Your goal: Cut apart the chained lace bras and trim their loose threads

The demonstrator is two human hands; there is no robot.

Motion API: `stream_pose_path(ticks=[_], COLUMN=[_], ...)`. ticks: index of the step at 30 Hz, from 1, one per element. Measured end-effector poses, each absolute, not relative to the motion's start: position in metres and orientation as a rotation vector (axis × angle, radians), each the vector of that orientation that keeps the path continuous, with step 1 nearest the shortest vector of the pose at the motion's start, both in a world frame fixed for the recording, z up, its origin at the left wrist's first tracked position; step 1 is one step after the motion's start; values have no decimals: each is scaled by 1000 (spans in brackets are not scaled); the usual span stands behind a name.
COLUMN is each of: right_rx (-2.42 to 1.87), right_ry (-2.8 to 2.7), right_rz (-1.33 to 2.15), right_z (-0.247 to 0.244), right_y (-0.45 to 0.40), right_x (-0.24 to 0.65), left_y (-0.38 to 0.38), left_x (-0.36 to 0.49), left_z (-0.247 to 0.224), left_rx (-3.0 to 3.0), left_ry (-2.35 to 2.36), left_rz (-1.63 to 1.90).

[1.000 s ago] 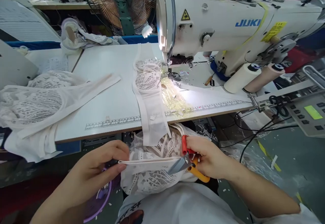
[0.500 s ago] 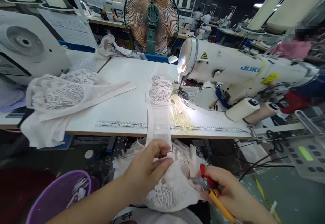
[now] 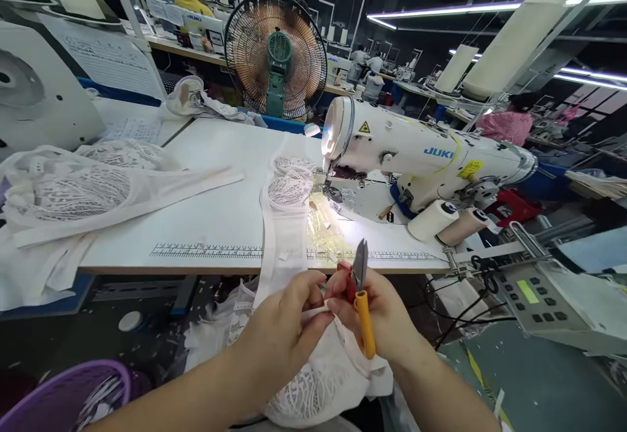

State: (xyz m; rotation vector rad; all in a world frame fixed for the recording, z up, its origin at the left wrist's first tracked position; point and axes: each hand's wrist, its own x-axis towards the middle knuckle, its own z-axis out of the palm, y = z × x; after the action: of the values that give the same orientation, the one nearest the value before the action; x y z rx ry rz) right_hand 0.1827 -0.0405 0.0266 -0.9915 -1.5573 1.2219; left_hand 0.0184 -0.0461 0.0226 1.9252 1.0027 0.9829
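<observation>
A white lace bra (image 3: pixel 313 386) hangs at the table's front edge, over my lap. The edge of its fabric is pinched between the thumb and fingers of my left hand (image 3: pixel 281 331). Right beside it, my right hand (image 3: pixel 386 317) grips small scissors (image 3: pixel 361 265) with one red and one orange handle, blades pointing up. Its thumb and fingertips also meet at the same fabric edge; my fingers hide what lies exactly between them. A long white band with a lace cup (image 3: pixel 289 190) runs from my hands up across the table.
A white JUKI sewing machine (image 3: pixel 392 134) stands at right, with thread cones (image 3: pixel 434 219) before it. More lace bras (image 3: pixel 83 190) lie on the left of the table (image 3: pixel 206 216). A fan (image 3: pixel 279 59) is behind, a purple basket (image 3: pixel 63 389) at lower left, and a control box (image 3: pixel 533 295) at right.
My right hand has moved up and left with the scissors to meet my left hand at the fabric. The scissors' blades now point up. The view has shifted right and tilted up.
</observation>
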Motion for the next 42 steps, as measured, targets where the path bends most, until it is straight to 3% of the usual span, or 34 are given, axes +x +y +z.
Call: stream_pose_path(ticks=[6, 14, 25, 42], right_rx=[-873, -909, -1018, -1201], right_ry=[-1579, -1597, -2415, -2390], right_rz=[1193, 1239, 1310, 1141], right_z=[27, 24, 24, 14], right_y=[-37, -31, -32, -42], right_x=[182, 182, 223, 216], left_y=[-40, -36, -23, -17], left_x=[14, 17, 9, 6], left_z=[36, 35, 37, 32], left_rx=[1506, 1297, 1223, 1109], left_ry=[928, 929, 966, 968], left_rz=[584, 659, 653, 611])
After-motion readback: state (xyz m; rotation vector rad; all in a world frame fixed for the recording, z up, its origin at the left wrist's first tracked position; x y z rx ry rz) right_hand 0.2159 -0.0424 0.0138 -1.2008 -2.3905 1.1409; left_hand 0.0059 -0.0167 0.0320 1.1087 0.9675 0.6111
